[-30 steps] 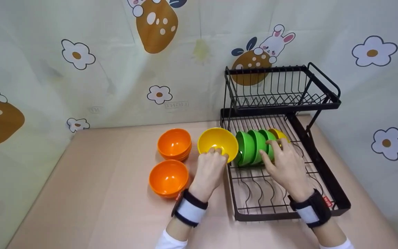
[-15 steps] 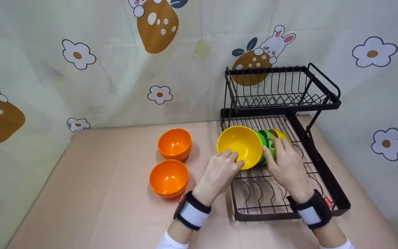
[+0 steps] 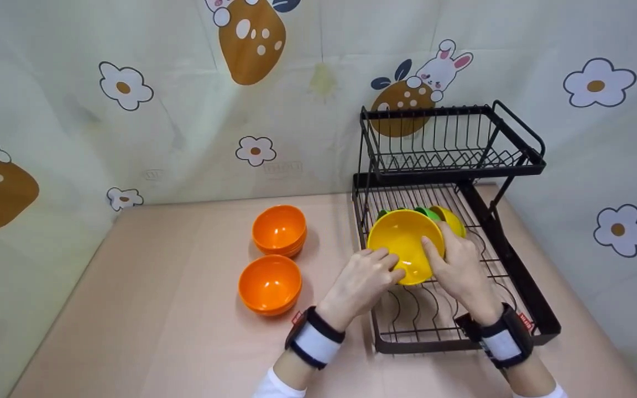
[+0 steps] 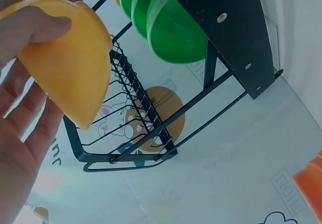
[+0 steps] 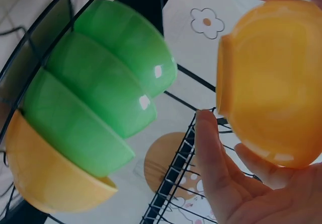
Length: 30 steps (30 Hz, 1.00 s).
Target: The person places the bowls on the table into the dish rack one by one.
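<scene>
Tilted over the left side of the dish rack's lower tier is a yellow bowl (image 3: 401,235), its inside facing the head camera. My left hand (image 3: 364,283) grips its near rim from the left, fingers curled over the edge. From the right, my right hand (image 3: 462,271) holds the bowl's rim, thumb laid on the inside and fingers going behind it. The bowl's foot and outer wall show in the right wrist view, close to a finger (image 5: 210,153). Behind the held bowl, several green bowls (image 5: 110,38) stand on edge in a row, ending with another yellow bowl (image 3: 453,221).
The black two-tier dish rack (image 3: 457,345) stands on the right of the table (image 3: 158,309), with its upper basket (image 3: 451,166) above the bowls. To the left sit two stacks of orange bowls, a far stack (image 3: 278,229) and a near stack (image 3: 270,284). A patterned curtain hangs behind.
My left hand has carried the yellow bowl rightward from beside the rack to in front of the green bowls. My right hand has moved from the row of bowls onto its rim.
</scene>
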Motion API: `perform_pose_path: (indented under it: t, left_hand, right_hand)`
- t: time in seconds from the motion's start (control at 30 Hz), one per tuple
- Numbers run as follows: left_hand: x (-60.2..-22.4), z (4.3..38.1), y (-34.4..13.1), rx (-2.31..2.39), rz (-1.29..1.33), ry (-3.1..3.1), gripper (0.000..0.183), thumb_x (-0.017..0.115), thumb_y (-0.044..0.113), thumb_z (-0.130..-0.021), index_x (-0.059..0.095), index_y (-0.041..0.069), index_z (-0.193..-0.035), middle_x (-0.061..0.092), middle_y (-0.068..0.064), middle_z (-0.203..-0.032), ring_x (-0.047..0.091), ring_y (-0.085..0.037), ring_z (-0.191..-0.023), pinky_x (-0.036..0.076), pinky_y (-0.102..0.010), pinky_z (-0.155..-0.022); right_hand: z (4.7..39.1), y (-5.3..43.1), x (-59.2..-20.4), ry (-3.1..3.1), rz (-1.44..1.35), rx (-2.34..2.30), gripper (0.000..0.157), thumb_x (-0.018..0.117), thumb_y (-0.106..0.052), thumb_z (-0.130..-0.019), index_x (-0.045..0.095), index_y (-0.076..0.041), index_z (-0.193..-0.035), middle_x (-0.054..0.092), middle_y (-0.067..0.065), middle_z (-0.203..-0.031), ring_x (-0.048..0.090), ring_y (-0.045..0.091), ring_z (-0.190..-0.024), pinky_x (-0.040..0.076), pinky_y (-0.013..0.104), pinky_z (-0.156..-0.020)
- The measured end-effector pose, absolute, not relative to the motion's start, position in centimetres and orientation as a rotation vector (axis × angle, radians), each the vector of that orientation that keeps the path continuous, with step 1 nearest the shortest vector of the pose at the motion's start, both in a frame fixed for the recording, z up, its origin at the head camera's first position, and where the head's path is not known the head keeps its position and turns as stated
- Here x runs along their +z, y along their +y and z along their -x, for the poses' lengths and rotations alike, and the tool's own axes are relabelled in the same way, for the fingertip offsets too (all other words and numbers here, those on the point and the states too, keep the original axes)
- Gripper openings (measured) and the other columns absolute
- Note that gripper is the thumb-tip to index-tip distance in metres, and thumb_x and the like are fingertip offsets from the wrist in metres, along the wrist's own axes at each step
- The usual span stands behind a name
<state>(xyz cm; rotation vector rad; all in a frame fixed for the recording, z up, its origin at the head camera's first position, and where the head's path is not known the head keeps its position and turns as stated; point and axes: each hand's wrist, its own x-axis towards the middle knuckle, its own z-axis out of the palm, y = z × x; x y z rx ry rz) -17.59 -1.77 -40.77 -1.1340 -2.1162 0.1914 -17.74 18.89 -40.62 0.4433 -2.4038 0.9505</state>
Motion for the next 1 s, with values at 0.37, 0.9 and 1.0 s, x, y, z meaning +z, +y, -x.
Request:
perform_pose_path:
  t: [0.37,0.9,1.0]
  left_hand:
    - [-40.6,17.3,-1.6,0.161,1.159,-2.097,0.009,0.088,0.029,-0.093,0.084,0.026,-0.101,0.075,0.008,-0.096,0.067,-0.007,-0.084,0.056,-0.013,-0.072]
    - [-41.1,17.5,-1.1,0.019,1.142,-2.142,0.024,0.08,0.041,-0.099,0.075,0.018,-0.095,0.074,0.007,-0.086,0.063,-0.006,-0.073,0.048,-0.012,-0.06]
    - [-41.4,17.6,-1.2,-0.004,1.083,-2.266,0.027,0.074,0.041,-0.104,0.074,0.017,-0.091,0.072,0.007,-0.08,0.063,-0.006,-0.066,0.045,-0.012,-0.055]
  right_hand:
    - [17.7,19.3,-40.4,-2.424,-0.431,1.134,0.043,0.058,-0.008,-0.103,0.056,0.009,-0.142,0.071,0.032,-0.098,0.066,0.031,-0.065,0.053,0.028,-0.057]
    - [18.4,20.8,-39.9,-2.418,-0.291,1.257,0.045,0.048,-0.005,-0.103,0.054,0.007,-0.146,0.066,0.039,-0.132,0.07,0.052,-0.101,0.065,0.05,-0.073]
    - [18.8,21.6,-39.9,-2.41,-0.23,1.273,0.045,0.046,-0.006,-0.104,0.052,0.007,-0.147,0.063,0.039,-0.134,0.068,0.054,-0.109,0.064,0.063,-0.079]
